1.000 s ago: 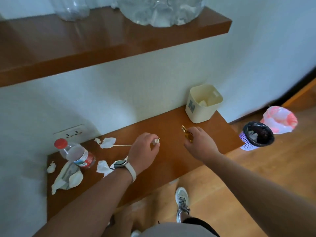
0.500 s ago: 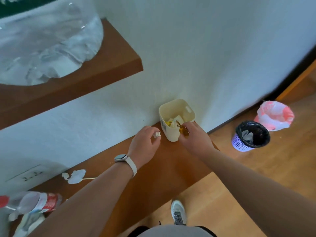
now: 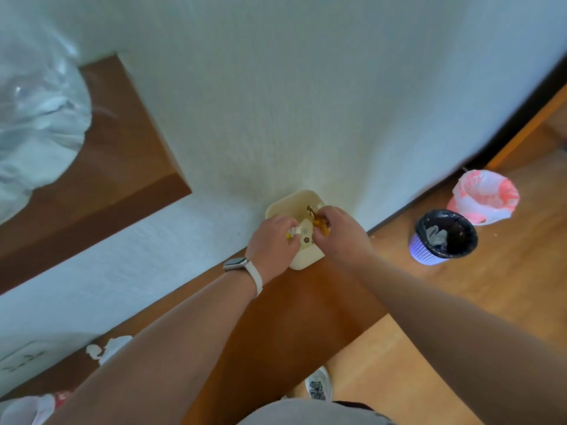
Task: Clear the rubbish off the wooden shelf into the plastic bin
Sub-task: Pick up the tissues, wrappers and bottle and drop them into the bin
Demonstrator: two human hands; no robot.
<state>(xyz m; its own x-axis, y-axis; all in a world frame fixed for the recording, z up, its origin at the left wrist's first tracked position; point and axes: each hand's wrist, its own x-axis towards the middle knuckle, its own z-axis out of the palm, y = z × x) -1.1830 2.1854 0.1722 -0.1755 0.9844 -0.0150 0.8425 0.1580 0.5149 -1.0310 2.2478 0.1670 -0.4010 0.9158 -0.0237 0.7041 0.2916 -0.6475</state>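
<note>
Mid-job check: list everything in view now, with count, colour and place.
lower shelf: 1, brown wood, below centre
plastic bin: 1, cream, on lower shelf, against wall
tissue scraps: at least 2, white, lower shelf, far left
upper shelf: 1, brown wood, upper left
clear container: 1, transparent, on upper shelf
lilac basket: 1, black liner, floor, right
pink-white bag: 1, floor, behind lilac basket
watch: 1, white, left wrist
left hand: 1, over bin, pinches white scrap
right hand: 1, over bin, holds golden wrapper

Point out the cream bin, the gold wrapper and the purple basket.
cream bin (image 3: pixel 306 259): head view, on its front wall.
gold wrapper (image 3: pixel 319 224): head view, on its crumpled middle.
purple basket (image 3: pixel 426 250): head view, on its latticed side wall.
</note>
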